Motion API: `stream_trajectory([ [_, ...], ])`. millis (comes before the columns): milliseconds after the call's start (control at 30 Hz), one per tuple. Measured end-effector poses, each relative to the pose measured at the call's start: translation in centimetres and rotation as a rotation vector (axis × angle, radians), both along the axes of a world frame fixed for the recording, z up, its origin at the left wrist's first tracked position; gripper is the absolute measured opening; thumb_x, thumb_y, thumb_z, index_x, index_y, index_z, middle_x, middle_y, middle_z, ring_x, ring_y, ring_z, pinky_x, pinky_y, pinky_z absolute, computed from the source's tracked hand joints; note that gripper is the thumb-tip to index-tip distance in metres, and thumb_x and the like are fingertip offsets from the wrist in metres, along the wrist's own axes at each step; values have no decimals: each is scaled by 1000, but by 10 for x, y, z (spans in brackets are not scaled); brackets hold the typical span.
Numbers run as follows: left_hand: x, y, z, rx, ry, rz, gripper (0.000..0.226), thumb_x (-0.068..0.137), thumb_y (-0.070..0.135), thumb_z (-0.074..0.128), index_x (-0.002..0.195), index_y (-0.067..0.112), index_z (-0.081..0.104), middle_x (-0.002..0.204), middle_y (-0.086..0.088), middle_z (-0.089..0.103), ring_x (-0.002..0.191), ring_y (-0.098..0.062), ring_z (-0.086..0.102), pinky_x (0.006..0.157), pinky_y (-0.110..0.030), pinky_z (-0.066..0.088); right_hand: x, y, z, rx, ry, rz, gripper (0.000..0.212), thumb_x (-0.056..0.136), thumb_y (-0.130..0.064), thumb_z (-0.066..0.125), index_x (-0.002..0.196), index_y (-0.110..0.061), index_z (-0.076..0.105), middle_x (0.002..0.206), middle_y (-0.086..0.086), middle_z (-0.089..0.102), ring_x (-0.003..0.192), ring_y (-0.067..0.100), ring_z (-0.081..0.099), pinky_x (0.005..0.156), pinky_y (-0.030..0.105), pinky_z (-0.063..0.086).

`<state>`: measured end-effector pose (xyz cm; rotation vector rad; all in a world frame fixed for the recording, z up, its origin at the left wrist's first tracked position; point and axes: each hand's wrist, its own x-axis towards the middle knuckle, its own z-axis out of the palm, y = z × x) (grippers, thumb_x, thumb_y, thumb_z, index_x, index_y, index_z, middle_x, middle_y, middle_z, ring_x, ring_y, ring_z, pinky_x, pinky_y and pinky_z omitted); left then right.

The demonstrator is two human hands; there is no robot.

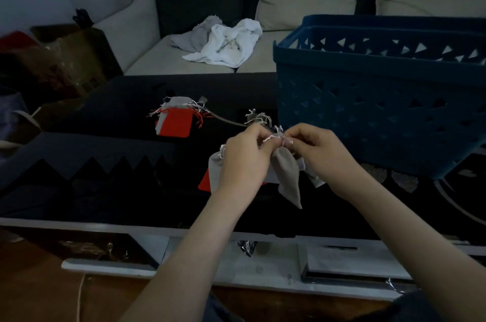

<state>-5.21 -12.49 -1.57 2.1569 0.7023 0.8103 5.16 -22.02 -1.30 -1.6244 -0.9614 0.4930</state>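
Observation:
A small grey drawstring pouch (pixel 288 177) hangs in the air over the dark table, its neck bunched between my two hands. My left hand (pixel 244 158) pinches the white drawstring on the left of the neck, and my right hand (pixel 315 150) pinches the string on the right. Another grey pouch (pixel 216 171) and a red one (pixel 204 181) lie partly hidden under my left hand. Further back a red pouch (pixel 175 124) lies with a grey pouch (pixel 180 102) behind it. A few more grey pouches (pixel 259 119) sit just beyond my fingers.
A large blue plastic basket (pixel 368 116) with triangular holes stands on the table at the right, close to my right hand. White and grey cloths (pixel 226 42) lie crumpled on the beige sofa behind. A cardboard box (pixel 65 58) stands at the left. The table's white front edge (pixel 105 224) runs below my forearms.

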Motion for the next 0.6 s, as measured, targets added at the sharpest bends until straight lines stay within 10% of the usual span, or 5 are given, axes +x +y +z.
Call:
stream_trajectory([
  [367,-1,6,5,-94,51,-3,14,93,22,59,81,15,56,90,7,66,83,-5,60,77,-17,47,24,14,-15,-155,37,-232,27,91,-9,58,68,-22,65,71,-4,64,71,8,56,65,17,43],
  [600,12,35,23,-182,92,-24,16,99,27,46,88,15,45,71,5,48,61,-7,46,50,-14,36,22,46,15,-81,375,-51,14,94,-14,55,89,-11,68,82,6,69,75,14,64,65,26,51],
])
